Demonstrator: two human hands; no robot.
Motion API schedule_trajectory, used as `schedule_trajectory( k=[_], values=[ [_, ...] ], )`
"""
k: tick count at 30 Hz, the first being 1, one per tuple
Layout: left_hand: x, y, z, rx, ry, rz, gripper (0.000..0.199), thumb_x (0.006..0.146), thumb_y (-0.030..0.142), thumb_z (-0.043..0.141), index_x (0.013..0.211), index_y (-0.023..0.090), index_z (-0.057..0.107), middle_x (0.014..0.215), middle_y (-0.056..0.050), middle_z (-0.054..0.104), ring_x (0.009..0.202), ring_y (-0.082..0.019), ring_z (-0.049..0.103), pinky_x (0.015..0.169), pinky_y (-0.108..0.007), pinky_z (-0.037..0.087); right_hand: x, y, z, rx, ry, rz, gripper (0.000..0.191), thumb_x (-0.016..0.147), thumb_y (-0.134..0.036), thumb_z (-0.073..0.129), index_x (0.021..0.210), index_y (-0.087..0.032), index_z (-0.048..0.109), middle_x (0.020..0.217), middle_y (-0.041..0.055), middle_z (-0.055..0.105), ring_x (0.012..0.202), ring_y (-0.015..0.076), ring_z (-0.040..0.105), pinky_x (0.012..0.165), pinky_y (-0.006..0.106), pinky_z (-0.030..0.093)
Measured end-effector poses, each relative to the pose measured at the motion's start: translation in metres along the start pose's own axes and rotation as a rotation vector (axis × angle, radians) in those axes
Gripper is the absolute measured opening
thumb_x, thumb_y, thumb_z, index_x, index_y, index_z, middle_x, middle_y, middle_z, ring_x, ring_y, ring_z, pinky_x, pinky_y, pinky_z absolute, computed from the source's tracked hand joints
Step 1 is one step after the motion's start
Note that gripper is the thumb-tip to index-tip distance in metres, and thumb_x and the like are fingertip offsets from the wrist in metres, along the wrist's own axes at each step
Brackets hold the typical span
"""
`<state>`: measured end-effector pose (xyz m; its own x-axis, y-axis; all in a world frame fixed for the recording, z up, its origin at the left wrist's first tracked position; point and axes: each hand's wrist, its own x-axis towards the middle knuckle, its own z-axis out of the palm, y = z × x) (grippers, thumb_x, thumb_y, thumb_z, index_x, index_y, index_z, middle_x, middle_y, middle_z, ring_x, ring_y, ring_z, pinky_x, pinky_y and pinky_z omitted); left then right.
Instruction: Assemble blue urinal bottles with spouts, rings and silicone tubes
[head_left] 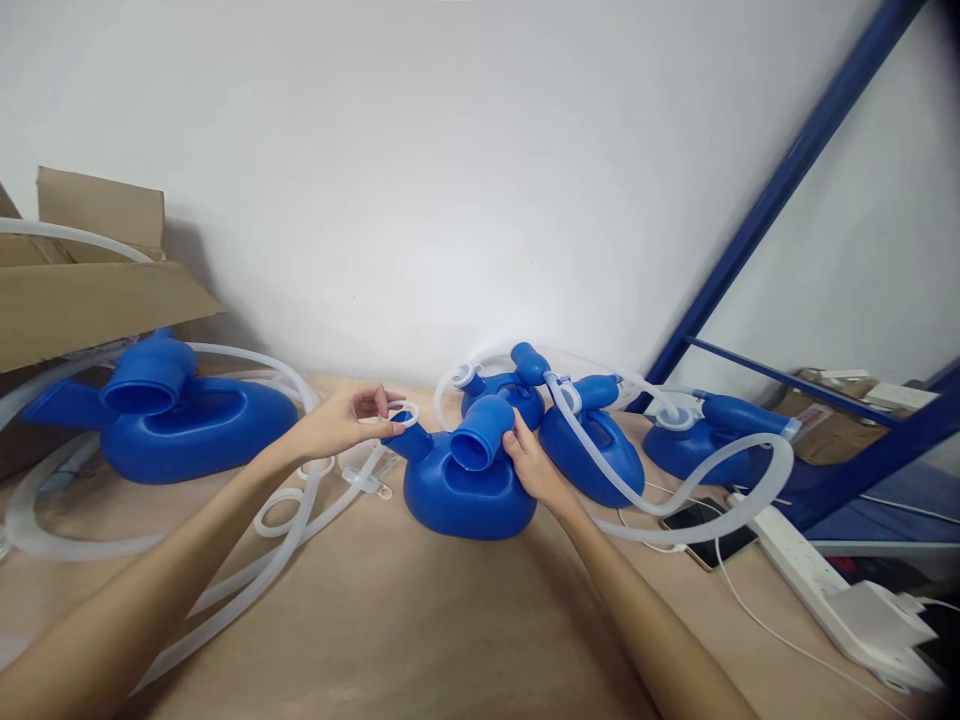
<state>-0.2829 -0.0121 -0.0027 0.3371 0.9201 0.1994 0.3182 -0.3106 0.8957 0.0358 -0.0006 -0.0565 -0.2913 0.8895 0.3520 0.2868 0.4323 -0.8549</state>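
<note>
At frame centre, the left hand [341,420] pinches a white ring [405,412] onto the blue container [461,490]'s spout; the right hand [529,462] grips its body. Tubed containers [592,450] sit right; one [187,415] waits left.

Our arms both stretched forward; left hand [346,418] fingers pinched together, right hand [529,466] fingers curled in grip.
</note>
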Motion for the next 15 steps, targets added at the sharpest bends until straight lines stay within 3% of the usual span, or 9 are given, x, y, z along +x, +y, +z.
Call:
schedule_trajectory(
  k=[4,7,9,15],
  values=[
    [-0.001,-0.006,-0.005,0.144,-0.055,-0.035,0.046,0.079,0.06,0.079,0.081,0.019,0.059,0.109,-0.01,0.076,0.105,-0.028,0.072,0.092,-0.042,0.059,0.0,0.001,-0.001,0.0,-0.001,0.011,0.09,0.086,-0.089,0.045,0.148,-0.025,0.053,0.149,0.011,0.061,0.153,0.0362,0.038,0.128,0.053,0.031],
    [-0.002,-0.006,-0.008,0.233,-0.071,-0.029,0.058,0.081,0.061,0.077,0.121,0.022,0.066,0.11,-0.007,0.075,0.105,-0.027,0.071,0.092,-0.039,0.059,0.0,0.001,-0.001,0.003,-0.006,0.006,0.092,0.086,-0.09,0.044,0.151,-0.026,0.051,0.152,0.0105,0.059,0.152,0.0366,0.04,0.127,0.053,0.031],
    [-0.002,-0.005,-0.01,0.29,-0.117,-0.019,0.066,0.082,0.063,0.075,0.134,0.024,0.065,0.121,-0.009,0.073,0.112,-0.028,0.069,0.096,-0.038,0.057,0.0,0.002,-0.001,0.004,-0.009,0.008,0.094,0.085,-0.09,0.043,0.154,-0.026,0.049,0.153,0.0104,0.058,0.152,0.0371,0.04,0.127,0.054,0.031],
    [-0.002,-0.003,-0.015,0.39,-0.161,-0.046,0.07,0.077,0.063,0.076,0.134,0.024,0.067,0.131,-0.01,0.072,0.114,-0.031,0.068,0.096,-0.039,0.058,0.001,0.002,-0.002,0.019,-0.024,-0.018,0.097,0.087,-0.089,0.043,0.161,-0.028,0.039,0.156,0.0088,0.056,0.152,0.0345,0.041,0.128,0.051,0.029]
  ],
)
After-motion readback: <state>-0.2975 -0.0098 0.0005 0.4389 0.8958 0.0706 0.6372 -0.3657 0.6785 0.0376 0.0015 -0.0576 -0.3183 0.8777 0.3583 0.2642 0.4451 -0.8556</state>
